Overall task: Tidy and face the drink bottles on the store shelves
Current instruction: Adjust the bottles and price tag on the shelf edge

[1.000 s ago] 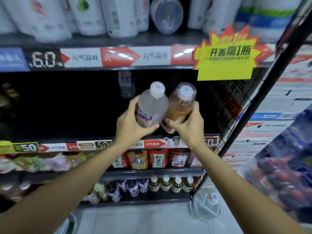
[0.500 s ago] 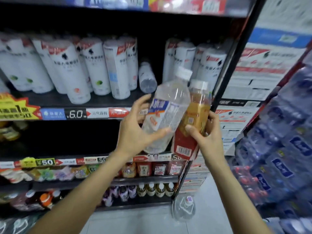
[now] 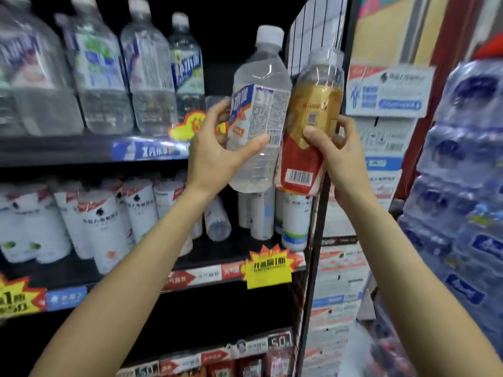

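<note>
My left hand [image 3: 215, 153] grips a clear bottle [image 3: 258, 85] with a white cap and a blue, white and orange label, held upright in front of the upper shelf. Right beside it, touching, my right hand [image 3: 337, 156] grips an amber tea bottle [image 3: 313, 110] with a gold and red label and a barcode. Both bottles are raised near the right end of the upper shelf [image 3: 81, 151], where several large clear water bottles [image 3: 147, 74] stand in a row.
On the shelf below stand several white-labelled bottles [image 3: 103, 229], one clear bottle [image 3: 217, 221] lying on its side. A yellow promo tag [image 3: 269, 268] hangs on that shelf's edge. The black rack post [image 3: 324, 213] runs down on the right. Shrink-wrapped water packs [image 3: 468, 186] are stacked far right.
Both hands have lifted the two bottles from the dark lower shelf up to the top water shelf. The view has risen with them.
</note>
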{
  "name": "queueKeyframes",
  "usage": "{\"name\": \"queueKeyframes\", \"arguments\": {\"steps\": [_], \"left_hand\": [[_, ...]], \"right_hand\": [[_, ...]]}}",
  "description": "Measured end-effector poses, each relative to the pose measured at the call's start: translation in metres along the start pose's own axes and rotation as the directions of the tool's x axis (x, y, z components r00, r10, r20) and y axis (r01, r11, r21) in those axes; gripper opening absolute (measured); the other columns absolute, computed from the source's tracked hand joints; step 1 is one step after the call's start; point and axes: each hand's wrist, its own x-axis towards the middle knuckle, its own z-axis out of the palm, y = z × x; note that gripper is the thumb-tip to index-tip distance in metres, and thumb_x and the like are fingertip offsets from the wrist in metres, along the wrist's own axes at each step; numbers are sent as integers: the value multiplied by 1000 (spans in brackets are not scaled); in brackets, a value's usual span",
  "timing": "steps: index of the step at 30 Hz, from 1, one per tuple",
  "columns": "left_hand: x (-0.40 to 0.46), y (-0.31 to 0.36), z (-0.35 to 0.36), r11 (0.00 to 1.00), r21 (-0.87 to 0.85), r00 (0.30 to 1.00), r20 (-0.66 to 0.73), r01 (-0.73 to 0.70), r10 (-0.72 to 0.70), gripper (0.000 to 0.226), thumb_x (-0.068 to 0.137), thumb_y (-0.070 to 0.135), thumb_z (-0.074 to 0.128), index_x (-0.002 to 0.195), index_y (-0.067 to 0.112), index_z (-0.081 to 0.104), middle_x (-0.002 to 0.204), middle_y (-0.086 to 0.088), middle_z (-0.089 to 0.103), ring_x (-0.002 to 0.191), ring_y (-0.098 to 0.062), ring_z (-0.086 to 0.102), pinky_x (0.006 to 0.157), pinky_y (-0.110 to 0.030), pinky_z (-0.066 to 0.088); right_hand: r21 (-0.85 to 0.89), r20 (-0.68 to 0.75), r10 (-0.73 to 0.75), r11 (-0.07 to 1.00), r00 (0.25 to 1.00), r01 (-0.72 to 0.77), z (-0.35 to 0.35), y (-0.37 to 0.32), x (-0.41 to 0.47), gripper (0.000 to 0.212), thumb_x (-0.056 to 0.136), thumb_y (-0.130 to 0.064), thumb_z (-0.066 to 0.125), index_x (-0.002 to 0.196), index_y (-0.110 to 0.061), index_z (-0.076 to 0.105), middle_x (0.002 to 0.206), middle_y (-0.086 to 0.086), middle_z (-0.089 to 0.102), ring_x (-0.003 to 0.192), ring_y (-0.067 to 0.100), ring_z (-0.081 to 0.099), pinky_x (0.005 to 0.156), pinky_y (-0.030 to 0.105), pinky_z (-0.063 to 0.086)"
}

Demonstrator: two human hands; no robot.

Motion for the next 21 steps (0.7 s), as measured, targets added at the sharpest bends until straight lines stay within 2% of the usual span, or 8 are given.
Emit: {"name": "queueKeyframes", "arguments": {"steps": [2, 5, 7, 9, 12, 15, 17, 21], "left_hand": [[26, 3, -2, 999, -1, 998, -46, -39, 39, 68, 67, 47, 76, 123, 28, 43, 116, 20, 54, 109, 4, 55, 86, -17, 49], [58, 3, -7, 997, -3, 990, -113, -83, 82, 74, 68, 41, 81, 126, 20, 40, 122, 8, 54, 114, -8, 56, 94, -31, 51], [75, 1, -12, 994, 8, 981, -163, -105, 105, 77, 68, 39, 83, 128, 15, 40, 123, 7, 52, 115, -7, 56, 95, -37, 51], [86, -2, -18, 993, 47, 973, -200, -112, 119, 78, 68, 38, 83, 129, 15, 40, 124, 8, 51, 117, -3, 53, 98, -35, 49], [100, -9, -30, 988, 117, 965, -227, -104, 128, 79, 69, 35, 84, 131, 12, 41, 122, 19, 48, 114, 10, 48, 98, -22, 46], [107, -17, -39, 972, 226, 967, -223, -69, 120, 79, 68, 36, 84, 131, 16, 42, 118, 30, 44, 109, 16, 46, 96, -17, 44], [107, -22, -41, 958, 283, 971, -213, -49, 112, 79, 67, 39, 84, 132, 18, 43, 116, 30, 46, 108, 12, 48, 95, -19, 45], [111, -27, -44, 913, 406, 980, -164, -38, 113, 81, 69, 47, 81, 133, 16, 41, 126, 6, 55, 115, -9, 52, 98, -30, 45]], "right_hand": [[-44, -41, -72, 997, 997, 71, 7, -13, 23, 75, 60, -53, 75, 120, -23, 43, 116, 7, 63, 100, 17, 65, 80, 28, 55], [-138, -99, -191, 975, 977, 176, 13, -29, 53, 70, 65, -50, 76, 119, -26, 39, 114, 5, 63, 97, 13, 64, 84, 30, 54], [-206, -127, -250, 953, 960, 221, 13, -35, 68, 69, 68, -46, 77, 120, -25, 37, 113, 4, 62, 96, 13, 63, 86, 34, 54], [-266, -137, -266, 938, 954, 223, 12, -35, 80, 68, 72, -42, 78, 123, -23, 37, 112, -1, 61, 95, 11, 63, 87, 37, 53], [-366, -151, -279, 907, 948, 209, 13, -33, 96, 69, 73, -45, 76, 125, -23, 37, 110, -5, 60, 91, 12, 61, 86, 41, 52], [-531, -168, -345, 821, 923, 210, 18, -26, 109, 72, 71, -47, 75, 126, -20, 38, 104, -7, 60, 93, 17, 62, 81, 43, 51], [-631, -148, -366, 750, 919, 198, 22, -19, 114, 73, 72, -47, 74, 127, -17, 38, 104, -2, 64, 95, 22, 62, 78, 41, 51], [-735, -132, -366, 659, 921, 157, 32, -7, 122, 72, 77, -50, 69, 130, -14, 36, 109, 6, 66, 97, 30, 63, 79, 45, 51]]}}
